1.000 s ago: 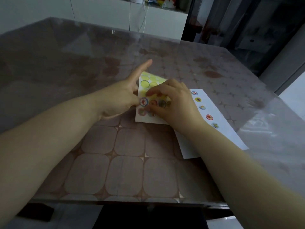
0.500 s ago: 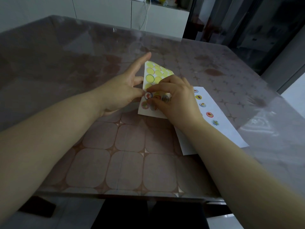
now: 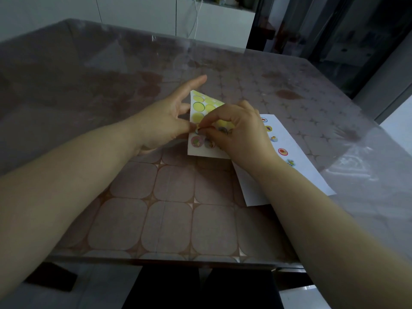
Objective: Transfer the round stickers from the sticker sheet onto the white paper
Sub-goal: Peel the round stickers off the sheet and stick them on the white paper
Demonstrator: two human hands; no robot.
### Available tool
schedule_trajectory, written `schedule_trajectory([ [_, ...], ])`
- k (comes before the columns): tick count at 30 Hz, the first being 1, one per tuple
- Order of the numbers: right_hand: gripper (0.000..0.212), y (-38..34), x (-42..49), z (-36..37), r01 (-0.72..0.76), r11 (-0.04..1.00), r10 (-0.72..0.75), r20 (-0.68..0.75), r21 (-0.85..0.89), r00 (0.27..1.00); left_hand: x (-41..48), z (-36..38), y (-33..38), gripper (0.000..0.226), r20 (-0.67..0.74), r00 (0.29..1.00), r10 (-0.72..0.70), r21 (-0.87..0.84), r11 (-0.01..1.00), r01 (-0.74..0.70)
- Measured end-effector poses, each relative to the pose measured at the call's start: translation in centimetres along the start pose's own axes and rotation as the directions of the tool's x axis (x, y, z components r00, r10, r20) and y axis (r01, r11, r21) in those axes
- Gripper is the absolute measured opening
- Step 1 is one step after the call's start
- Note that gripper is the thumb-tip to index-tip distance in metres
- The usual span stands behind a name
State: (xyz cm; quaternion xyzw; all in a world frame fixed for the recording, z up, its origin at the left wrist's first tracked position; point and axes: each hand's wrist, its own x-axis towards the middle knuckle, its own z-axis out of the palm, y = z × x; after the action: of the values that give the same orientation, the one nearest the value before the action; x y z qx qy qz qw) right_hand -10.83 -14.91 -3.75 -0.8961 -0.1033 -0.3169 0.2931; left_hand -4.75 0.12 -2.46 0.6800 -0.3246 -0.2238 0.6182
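The sticker sheet lies tilted up off the table, with yellow empty circles on its upper part and a few round stickers along its lower rows. My left hand holds the sheet at its left edge, thumb on top, index finger stretched out. My right hand pinches a round sticker at the sheet's left side with thumb and forefinger. The white paper lies to the right, partly under my right wrist, with several round stickers in a column on it.
The table has a tile-patterned cloth under a clear cover, and its front edge is close to me. White cabinets with a hanging cable stand behind the table. A dark doorway is at the back right.
The sheet's far end has lifted off the table. My right fingers have moved left onto the leftmost sticker in the row and now pinch it. My left hand stays at the sheet's edge.
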Motion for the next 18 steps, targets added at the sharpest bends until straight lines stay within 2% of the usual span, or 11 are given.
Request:
schedule_trajectory([
  [10, 0.007, -0.48, 0.06, -0.16, -0.049, 0.999, 0.049, 0.007, 0.009, 0.999, 0.20, -0.40, -0.47, 0.086, 0.033, 0.999, -0.010, -0.004, 1.000, 0.011],
  [15, 0.006, -0.55, 0.15, -0.41, -0.083, 0.995, 0.085, -0.028, 0.056, 0.996, -0.05, -0.29, -0.01, 0.093, 0.036, 0.999, 0.005, -0.108, 0.994, -0.001],
  [18, 0.006, -0.70, 0.19, -0.48, -0.086, 0.995, 0.087, -0.016, 0.058, 0.996, -0.04, 0.03, -0.30, 0.098, 0.019, 1.000, 0.013, -0.003, 1.000, -0.012],
])
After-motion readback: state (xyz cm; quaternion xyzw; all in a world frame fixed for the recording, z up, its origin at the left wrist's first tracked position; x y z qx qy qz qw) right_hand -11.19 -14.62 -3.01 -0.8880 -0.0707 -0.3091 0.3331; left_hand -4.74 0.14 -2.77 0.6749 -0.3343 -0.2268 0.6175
